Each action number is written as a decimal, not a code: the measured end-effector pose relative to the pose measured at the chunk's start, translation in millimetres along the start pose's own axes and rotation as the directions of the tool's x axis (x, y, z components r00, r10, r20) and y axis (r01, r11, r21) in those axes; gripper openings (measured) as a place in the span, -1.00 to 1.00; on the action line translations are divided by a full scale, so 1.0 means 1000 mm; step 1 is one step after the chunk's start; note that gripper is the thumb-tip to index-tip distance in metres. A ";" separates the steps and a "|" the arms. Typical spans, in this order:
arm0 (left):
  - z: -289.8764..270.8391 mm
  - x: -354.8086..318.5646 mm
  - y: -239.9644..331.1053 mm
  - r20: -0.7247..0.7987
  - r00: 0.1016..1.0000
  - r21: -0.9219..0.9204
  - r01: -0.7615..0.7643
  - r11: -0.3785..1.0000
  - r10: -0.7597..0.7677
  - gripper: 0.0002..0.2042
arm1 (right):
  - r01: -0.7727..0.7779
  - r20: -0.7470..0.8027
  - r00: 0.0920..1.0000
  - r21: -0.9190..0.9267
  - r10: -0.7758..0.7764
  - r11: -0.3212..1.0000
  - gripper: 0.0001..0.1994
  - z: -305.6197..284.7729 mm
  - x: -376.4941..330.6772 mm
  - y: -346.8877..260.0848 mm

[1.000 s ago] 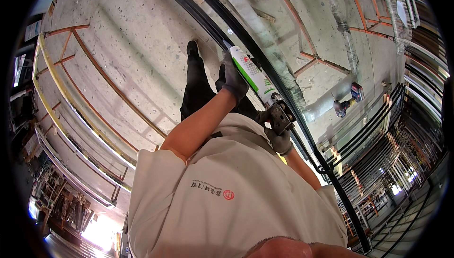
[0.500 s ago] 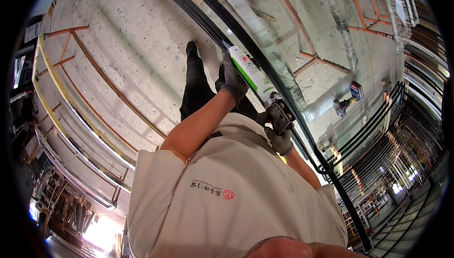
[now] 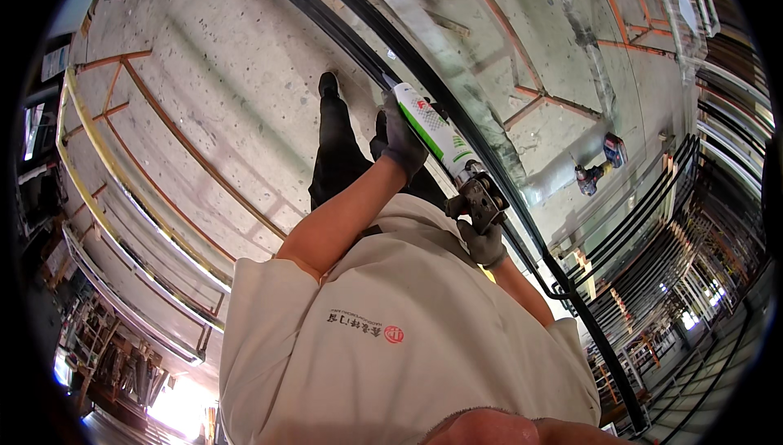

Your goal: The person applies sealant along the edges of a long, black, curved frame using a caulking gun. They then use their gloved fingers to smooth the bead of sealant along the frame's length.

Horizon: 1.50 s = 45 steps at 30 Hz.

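A white and green sealant tube (image 3: 435,128) sits in a caulking gun (image 3: 481,200), slanting from upper left to lower right across the middle of the view. My left hand (image 3: 401,137), in a dark glove, is closed around the tube near its nozzle end. At the other end, my gloved right hand (image 3: 483,243) is wrapped round the gun's handle and trigger, partly hidden by the gun body. The nozzle (image 3: 388,80) points away from me and lies over the long black frame profile (image 3: 359,49); I cannot tell whether it touches.
A cordless drill (image 3: 599,166) lies to the right, beyond the black profiles. Orange-brown metal racks (image 3: 175,139) stand on the left and others at the far right. Stacked long profiles (image 3: 652,241) fill the right side. Below is a speckled concrete floor (image 3: 236,78).
The far ends of the black profiles have shifted slightly left in view. Both hands keep their hold on the tube and the gun.
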<state>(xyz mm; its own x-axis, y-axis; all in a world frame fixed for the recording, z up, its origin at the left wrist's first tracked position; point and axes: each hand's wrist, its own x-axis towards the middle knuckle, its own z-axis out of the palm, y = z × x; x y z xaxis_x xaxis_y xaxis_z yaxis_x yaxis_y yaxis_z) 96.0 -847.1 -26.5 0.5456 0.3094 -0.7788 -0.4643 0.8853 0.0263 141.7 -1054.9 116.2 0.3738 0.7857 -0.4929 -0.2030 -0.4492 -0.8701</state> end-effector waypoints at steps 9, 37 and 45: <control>-0.012 -0.001 -0.019 0.019 1.000 0.010 -0.018 1.000 0.018 -0.30 | 0.012 -0.006 1.000 -0.005 -0.012 1.000 -0.47 -0.010 -0.015 0.014; -0.047 -0.067 -0.037 -0.143 0.975 0.242 0.203 0.949 -0.172 -0.18 | -0.014 -0.111 0.994 0.115 0.027 0.993 -0.84 -0.025 -0.061 0.031; -0.117 -0.107 0.006 -0.148 0.983 0.160 0.131 0.978 -0.107 -0.10 | 0.110 -0.155 0.985 0.270 -0.069 0.957 -0.71 -0.025 -0.074 0.052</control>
<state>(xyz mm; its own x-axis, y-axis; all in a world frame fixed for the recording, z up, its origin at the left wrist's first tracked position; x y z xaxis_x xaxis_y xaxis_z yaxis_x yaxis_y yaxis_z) -46.6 -915.7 -16.5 0.4831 0.1577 -0.8613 -0.2715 0.9622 0.0239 126.0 -1146.6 107.4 0.5231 0.7392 -0.4243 -0.3976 -0.2288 -0.8886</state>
